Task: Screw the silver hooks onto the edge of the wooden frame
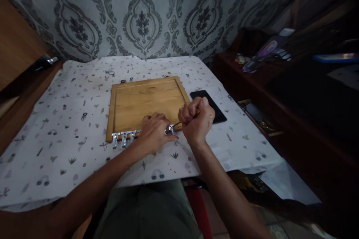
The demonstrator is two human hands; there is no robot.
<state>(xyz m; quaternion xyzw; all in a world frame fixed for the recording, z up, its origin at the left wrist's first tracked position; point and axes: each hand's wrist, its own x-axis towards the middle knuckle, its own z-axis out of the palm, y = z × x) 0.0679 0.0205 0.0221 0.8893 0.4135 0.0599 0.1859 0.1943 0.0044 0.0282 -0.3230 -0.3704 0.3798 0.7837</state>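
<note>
A wooden board (148,101) lies flat near the middle of a table (84,157) in a white printed cloth, its long near side facing the table's near edge; metal fittings (124,139) sit in a row along that side, the leftmost by the board's near left corner. The left hand (155,130) lies over the same side, fingers bent onto the wood, thumb apart; whether it pinches a fitting I cannot tell. The right hand (198,117) is closed in a fist around a thin-shafted tool (176,124), whose tip meets the rightmost fitting (169,130); what the tip bears on is too small to tell.

To work well here, I would judge, the shaft, which looks slanted, should line up squarely with whatever it drives; press steadily rather than hard; hold the fitting flat against the wood; keep the left thumb clear of a slipping tip.

A black flat device (218,114), towards the table's right edge, shows no readable mark; beyond that edge a bottle (270,46) bears a pinkish label, its lettering too blurred to read.
</note>
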